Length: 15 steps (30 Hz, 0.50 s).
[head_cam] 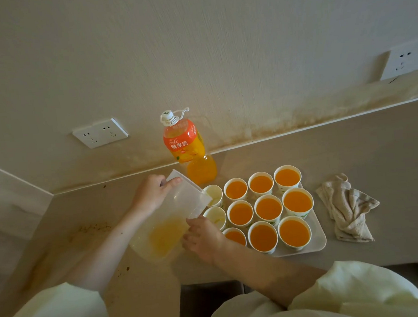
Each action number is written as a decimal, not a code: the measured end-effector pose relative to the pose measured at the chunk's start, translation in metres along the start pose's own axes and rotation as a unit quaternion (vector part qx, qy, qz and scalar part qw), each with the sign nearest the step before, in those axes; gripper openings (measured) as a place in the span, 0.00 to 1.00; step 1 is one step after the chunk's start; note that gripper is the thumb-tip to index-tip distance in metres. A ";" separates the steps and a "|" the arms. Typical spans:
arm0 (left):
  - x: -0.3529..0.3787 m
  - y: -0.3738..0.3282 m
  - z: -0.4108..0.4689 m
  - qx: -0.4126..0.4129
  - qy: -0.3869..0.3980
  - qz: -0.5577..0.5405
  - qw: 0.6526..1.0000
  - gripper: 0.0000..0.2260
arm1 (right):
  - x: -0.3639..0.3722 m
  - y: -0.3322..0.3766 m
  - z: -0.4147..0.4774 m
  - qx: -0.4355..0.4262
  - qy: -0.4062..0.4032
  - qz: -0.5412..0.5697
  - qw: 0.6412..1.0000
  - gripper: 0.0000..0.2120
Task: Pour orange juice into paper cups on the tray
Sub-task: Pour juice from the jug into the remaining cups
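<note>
Orange juice (pixel 163 234), only a thin pool of it, lies in the low near end of the clear plastic pitcher (pixel 176 204) that I hold tilted over the counter (pixel 349 149). My right hand (pixel 203 237) is nearest, its fingers curled against the pitcher's near right side, and it hides the near left corner of the tray (pixel 318 240). My left hand (pixel 151 193) grips the far end of the pitcher, thumb laid along its rim. The pitcher's lip points right, at the rim of the far left cup (pixel 213 193); whether anything is running out I cannot tell.

On the white tray, just right of my hands, the paper cups (pixel 263 237) stand close in rows. Nine are full of juice. The far left cup and the one just nearer (pixel 215 218) look pale inside, almost without juice.

Right of the tray lies a crumpled cloth (pixel 348 208). Beyond the pitcher a juice bottle (pixel 187 145), capped and partly full, stands against the wall. Two sockets are on that wall, one far left (pixel 100 133), one far right (pixel 405 59).
</note>
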State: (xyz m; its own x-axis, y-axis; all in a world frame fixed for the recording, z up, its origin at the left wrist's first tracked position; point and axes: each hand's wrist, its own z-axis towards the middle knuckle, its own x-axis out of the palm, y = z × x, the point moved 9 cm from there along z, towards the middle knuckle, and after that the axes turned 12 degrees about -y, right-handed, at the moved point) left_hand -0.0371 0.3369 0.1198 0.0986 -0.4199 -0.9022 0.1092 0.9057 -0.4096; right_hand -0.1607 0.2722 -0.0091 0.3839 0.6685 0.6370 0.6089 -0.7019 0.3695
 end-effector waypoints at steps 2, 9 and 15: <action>0.002 0.000 0.001 -0.001 0.007 0.015 1.000 0.23 | 0.000 0.002 -0.002 0.010 0.004 0.008 1.000 0.11; 0.005 -0.005 0.005 0.007 0.019 0.033 0.999 0.24 | 0.000 0.002 0.002 0.011 -0.017 0.019 1.000 0.22; 0.008 -0.007 0.007 0.013 0.027 0.043 0.999 0.24 | 0.000 -0.001 0.008 0.015 -0.019 0.016 1.000 0.23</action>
State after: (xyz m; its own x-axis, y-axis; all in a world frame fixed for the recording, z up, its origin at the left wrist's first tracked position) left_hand -0.0306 0.3265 0.1162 0.0557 -0.3370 -0.9398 0.1292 0.9358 -0.3279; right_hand -0.1558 0.2755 -0.0149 0.4291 0.6549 0.6220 0.6160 -0.7159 0.3288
